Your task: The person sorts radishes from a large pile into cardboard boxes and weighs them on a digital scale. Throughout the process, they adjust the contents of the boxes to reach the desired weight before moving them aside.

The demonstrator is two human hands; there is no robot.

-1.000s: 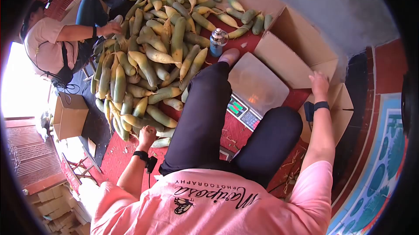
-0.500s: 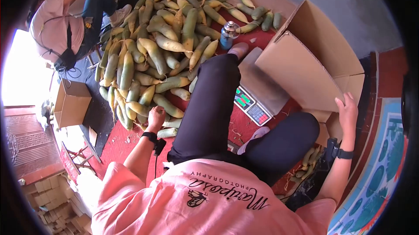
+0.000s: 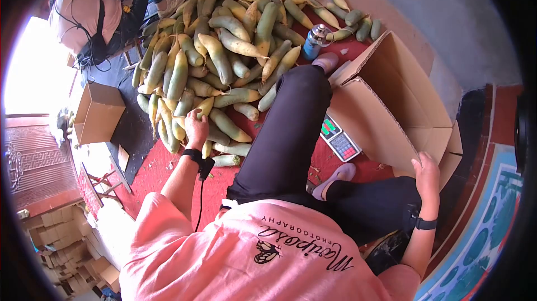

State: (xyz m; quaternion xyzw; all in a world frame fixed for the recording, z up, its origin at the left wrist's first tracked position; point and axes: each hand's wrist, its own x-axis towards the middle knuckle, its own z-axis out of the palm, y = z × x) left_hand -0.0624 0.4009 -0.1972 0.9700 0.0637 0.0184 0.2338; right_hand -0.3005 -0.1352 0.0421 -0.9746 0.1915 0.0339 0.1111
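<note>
My left hand (image 3: 196, 129) reaches over the near edge of a big heap of green-and-yellow radishes (image 3: 232, 24). Its thumb and fingers are apart, at the end of a yellowish radish (image 3: 205, 106); I see no radish lifted. On the other side, my right hand (image 3: 428, 176) grips the near edge of a large open cardboard box (image 3: 375, 116), fingers bent over the rim. The box stands tilted on a digital scale (image 3: 341, 145) with green lit figures, and it hides most of the weighing plate.
A blue bottle (image 3: 315, 42) stands between the heap and the box. Another person (image 3: 89, 13) sits at upper left. A smaller open box (image 3: 99, 112) is at left, above a folding stool (image 3: 100, 183). Red carpet (image 3: 162, 169) covers the floor around my legs.
My left hand has moved forward onto the radishes. My right hand has gone from spread fingers at the box's side to gripping its edge. The whole view has shifted.
</note>
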